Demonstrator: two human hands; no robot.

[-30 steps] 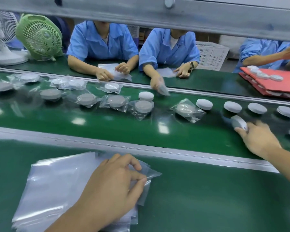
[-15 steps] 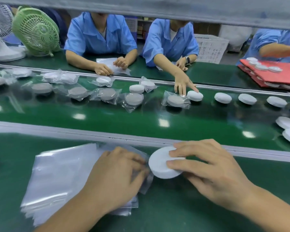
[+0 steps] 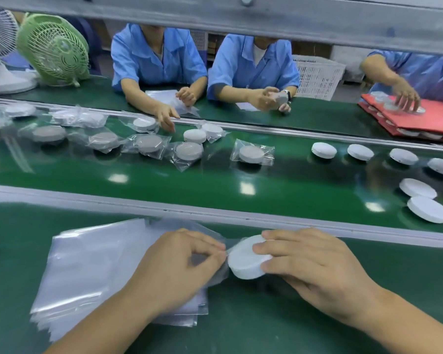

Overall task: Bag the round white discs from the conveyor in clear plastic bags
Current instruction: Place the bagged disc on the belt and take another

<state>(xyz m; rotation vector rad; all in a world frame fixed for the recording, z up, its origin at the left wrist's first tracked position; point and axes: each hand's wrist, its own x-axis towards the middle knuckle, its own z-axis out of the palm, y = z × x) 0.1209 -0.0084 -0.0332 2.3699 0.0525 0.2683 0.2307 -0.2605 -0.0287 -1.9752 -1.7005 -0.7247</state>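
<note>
My right hand (image 3: 315, 267) grips a round white disc (image 3: 246, 260) just above the green near table, its left edge at the mouth of a clear bag. My left hand (image 3: 179, 267) pinches the open edge of that top bag on the stack of clear plastic bags (image 3: 92, 267). Several bare white discs (image 3: 429, 209) lie on the conveyor belt (image 3: 215, 182) at the right. Several bagged discs (image 3: 251, 153) lie on the belt at the middle and left.
Across the belt, three people in blue shirts handle discs and bags; one hand (image 3: 168, 118) reaches onto the belt. A green fan (image 3: 54, 49) and a white fan stand at far left, a red tray (image 3: 420, 121) with discs at far right. A metal rail (image 3: 215, 213) separates table and belt.
My right hand took a disc from the belt at the right and brought it to the bag stack. It now pushes the disc against the bag mouth that my left hand pinches.
</note>
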